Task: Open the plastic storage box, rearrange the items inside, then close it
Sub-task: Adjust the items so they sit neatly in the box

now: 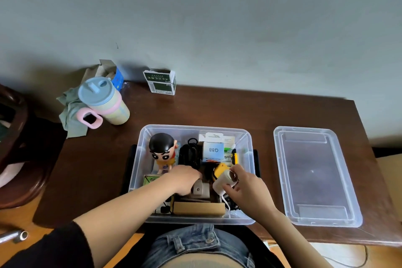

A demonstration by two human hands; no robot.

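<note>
A: Which step is this?

B: The middle one, I judge. The storage box (248,159) stands uncovered on the counter (217,106), and its lid (315,175) lies flat well to the right of the right hand's grip. Both hands are inside, rearranging.

A: And the grips?

B: The right hand (248,189) has its fingers curled round a white cylindrical object (223,181) with a cord trailing below it. The left hand (185,178) reaches down just left of that, over a beige item (201,189); whether its fingers pinch anything I cannot tell.

A: Next move?

B: Probably finding a free spot for the white object, perhaps beyond the grip near the black cables (190,154) or the yellow thing (219,171), without snagging the cord.

A: What is unclear?

B: The left fingertips are hidden, the white object's nature is uncertain, and the cartoon figurine (162,151) blocks the far left corner.
</note>
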